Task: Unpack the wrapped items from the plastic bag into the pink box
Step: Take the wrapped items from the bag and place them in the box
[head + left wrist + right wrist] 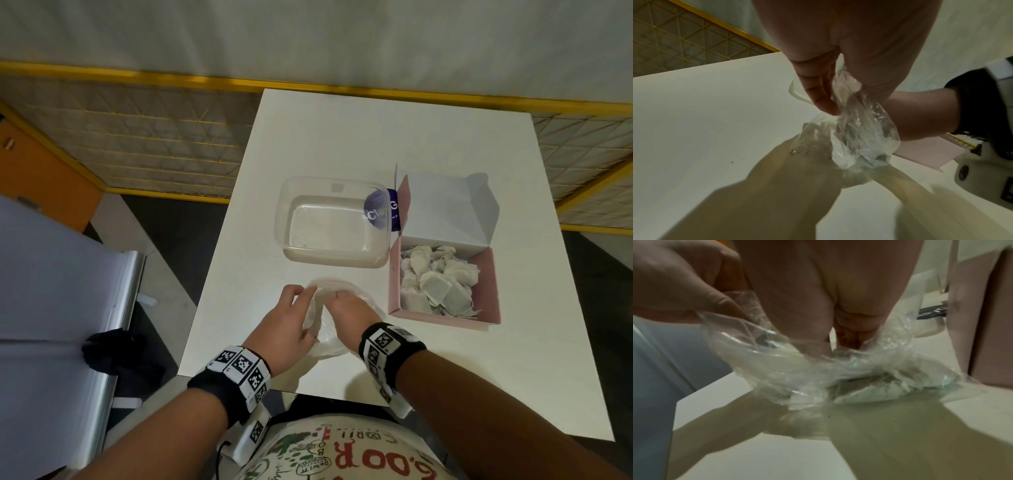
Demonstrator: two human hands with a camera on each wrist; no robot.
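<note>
A clear plastic bag [361,296] lies crumpled near the front of the white table [308,137]. My left hand [291,318] pinches the bag's rim between thumb and fingers [818,94]. My right hand [346,310] is pushed down into the bag [777,361], its fingers bent and their tips hidden by folds of plastic. Pale wrapped items [875,386] show through the bag's bottom. To the right stands the pink box [442,318], lid up, holding several wrapped tea bags [438,284].
An empty clear plastic tub [281,219] stands behind the bag, touching the box's left side. The box's white lid [445,209] stands up at the back. A yellow mesh fence [154,137] runs beyond the table. A grey metal-edged surface [51,274] is to the left.
</note>
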